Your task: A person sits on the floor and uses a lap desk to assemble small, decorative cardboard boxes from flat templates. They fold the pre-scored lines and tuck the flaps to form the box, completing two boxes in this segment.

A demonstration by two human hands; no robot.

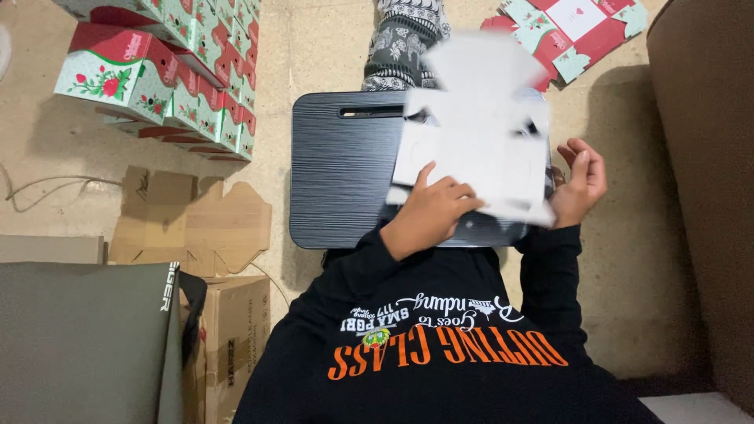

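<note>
A flat, unfolded white cardboard box blank [479,126] lies tilted over the right half of a small black lap table [338,180]. My left hand [432,212] presses on the blank's near left part, fingers curled on top of it. At the blank's right edge my right hand [580,182] hovers with its fingers bent and apart, and I cannot tell if it touches the card. The blank is blurred.
Stacked red, white and green folded gift boxes [169,74] stand at the far left. More printed flat blanks [573,31] lie at the far right. Brown cardboard pieces [192,220], a carton [236,330] and a dark bag [86,345] sit at my left. A patterned trouser leg [400,39] shows beyond the table.
</note>
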